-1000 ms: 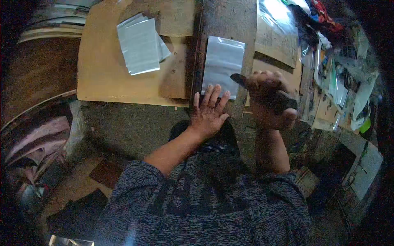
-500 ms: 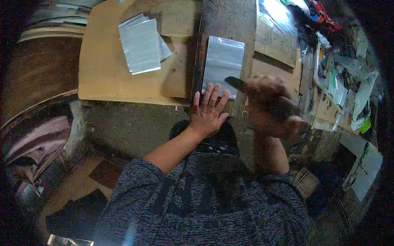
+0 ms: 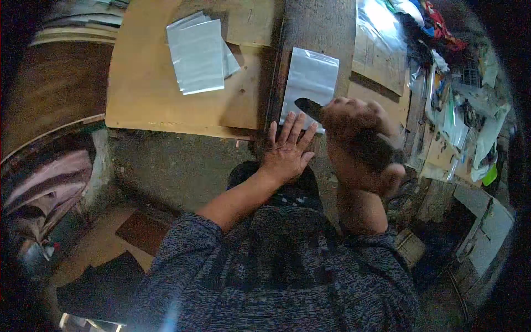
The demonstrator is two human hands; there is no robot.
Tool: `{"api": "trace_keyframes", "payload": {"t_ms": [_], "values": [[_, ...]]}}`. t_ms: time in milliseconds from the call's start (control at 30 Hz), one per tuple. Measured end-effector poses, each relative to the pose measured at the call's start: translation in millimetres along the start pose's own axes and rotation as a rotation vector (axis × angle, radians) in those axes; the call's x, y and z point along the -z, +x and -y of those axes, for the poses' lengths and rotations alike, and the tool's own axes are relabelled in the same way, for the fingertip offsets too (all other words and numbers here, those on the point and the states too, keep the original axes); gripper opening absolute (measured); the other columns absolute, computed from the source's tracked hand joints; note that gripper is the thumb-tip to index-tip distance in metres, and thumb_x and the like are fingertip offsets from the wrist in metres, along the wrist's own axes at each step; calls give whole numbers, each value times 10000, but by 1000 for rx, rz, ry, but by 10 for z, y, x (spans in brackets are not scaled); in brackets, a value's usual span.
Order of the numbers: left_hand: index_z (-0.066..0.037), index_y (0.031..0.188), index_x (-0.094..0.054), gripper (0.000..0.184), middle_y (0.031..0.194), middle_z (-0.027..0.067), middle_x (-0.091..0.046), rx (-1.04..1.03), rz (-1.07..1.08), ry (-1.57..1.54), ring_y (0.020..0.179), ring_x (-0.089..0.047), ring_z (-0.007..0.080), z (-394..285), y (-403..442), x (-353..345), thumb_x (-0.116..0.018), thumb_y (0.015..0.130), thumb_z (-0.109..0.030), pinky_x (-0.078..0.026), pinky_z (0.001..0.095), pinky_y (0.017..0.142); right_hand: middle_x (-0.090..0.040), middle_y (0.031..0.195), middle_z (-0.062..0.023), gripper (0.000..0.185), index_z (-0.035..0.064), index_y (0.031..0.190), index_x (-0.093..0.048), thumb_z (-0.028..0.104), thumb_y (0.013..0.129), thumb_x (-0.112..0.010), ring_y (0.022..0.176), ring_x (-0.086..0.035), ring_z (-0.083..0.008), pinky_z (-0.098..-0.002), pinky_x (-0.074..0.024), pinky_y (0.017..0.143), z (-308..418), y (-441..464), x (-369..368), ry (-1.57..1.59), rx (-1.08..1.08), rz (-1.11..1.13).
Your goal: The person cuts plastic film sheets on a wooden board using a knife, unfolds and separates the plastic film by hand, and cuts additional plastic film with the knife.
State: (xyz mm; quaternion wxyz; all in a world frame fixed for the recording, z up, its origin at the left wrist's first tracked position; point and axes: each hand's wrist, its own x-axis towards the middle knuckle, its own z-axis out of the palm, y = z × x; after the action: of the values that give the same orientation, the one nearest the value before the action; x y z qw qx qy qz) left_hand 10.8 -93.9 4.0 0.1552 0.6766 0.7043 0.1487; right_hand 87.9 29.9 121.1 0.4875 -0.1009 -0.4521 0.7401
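A clear plastic bag lies flat on the dark wooden board. My left hand rests with its fingers spread, the fingertips on the bag's near end. My right hand is closed around a dark tool with a flat, rounded, blade-like tip. Its tip points left, above the near half of the bag and just past my left fingertips. I cannot tell whether the tip touches the plastic. Most of the handle is hidden in the hand, which is slightly blurred.
Several more clear bags lie in a loose stack on the tan board to the left. Plastic sheeting and heaped scraps are at the upper right. Dark pink cloth hangs at the left.
The right hand with the dark tool has moved a little left relative to the bag. My left hand stays on the bag's near end. The whole view has shifted slightly.
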Motion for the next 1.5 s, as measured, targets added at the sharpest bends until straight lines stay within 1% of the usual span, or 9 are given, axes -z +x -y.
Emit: {"api": "trace_keyframes", "payload": {"t_ms": [100,200,333,733,1000,1167,1233,1367,1500], "values": [[-200,1442,-258,735,1499,123,-197,-21,0,0,1401,-119,305,22,-1,1,-572,823,-441,-44,552,1082,-510,864,-104,745,-23,1067,-536,629,717,-621,744,-457,-252,-378,-384,735,59,-39,-14,-329,-71,-165],[-203,1442,-261,743,1496,123,-203,-15,-5,16,1399,-128,306,-13,20,26,-579,814,-442,-56,543,1083,-440,768,-76,747,-14,952,-522,677,681,-610,681,-402,-219,-359,-332,633,47,49,64,-160,-33,-97],[-203,1441,-265,751,1496,118,-207,-11,-18,71,1396,-142,302,-19,3,29,-586,806,-444,-66,532,1084,-444,770,-81,702,-14,939,-521,640,701,-614,696,-408,-219,-348,-330,649,105,-45,59,-24,133,-12],[-239,1424,-310,768,1497,111,-220,-9,-65,96,1387,-181,298,-29,27,-29,-613,759,-475,-80,531,1083,-443,830,-82,633,13,930,-498,574,696,-677,810,-410,-227,-396,-354,786,322,-117,239,-21,-40,-183],[-239,1429,-304,773,1469,89,-272,-15,-64,128,1375,-195,283,-23,-70,-4,-617,765,-480,-83,531,1076,-433,786,-77,703,-49,927,-518,627,748,-592,696,-394,-202,-343,-321,632,226,-91,358,-198,32,-41],[-222,1431,-301,758,1458,74,-273,-11,-37,121,1371,-189,279,-23,-175,-13,-593,779,-477,-94,537,1071,-420,772,-58,683,2,860,-492,661,715,-595,707,-380,-192,-333,-324,652,306,-164,195,-341,-42,-89],[-223,1430,-305,761,1453,72,-278,-4,-35,123,1368,-194,278,1,-164,-12,-595,776,-482,-91,538,1070,-419,774,-57,677,26,867,-487,666,684,-613,721,-381,-193,-331,-332,668,266,-178,127,-144,101,-113],[-212,1414,-334,750,1445,71,-291,-12,-60,103,1370,-192,274,-3,-172,-46,-594,774,-504,-75,541,1072,-447,826,-60,679,58,905,-495,679,668,-632,766,-409,-207,-368,-356,728,113,-198,19,-65,-93,-80],[-196,1404,-343,748,1448,78,-288,-14,-75,143,1378,-173,272,19,-196,-114,-590,776,-518,-63,542,1075,-480,871,-94,733,46,913,-496,717,650,-628,840,-460,-240,-395,-371,773,56,-195,-70,-71,-27,-43]]}}
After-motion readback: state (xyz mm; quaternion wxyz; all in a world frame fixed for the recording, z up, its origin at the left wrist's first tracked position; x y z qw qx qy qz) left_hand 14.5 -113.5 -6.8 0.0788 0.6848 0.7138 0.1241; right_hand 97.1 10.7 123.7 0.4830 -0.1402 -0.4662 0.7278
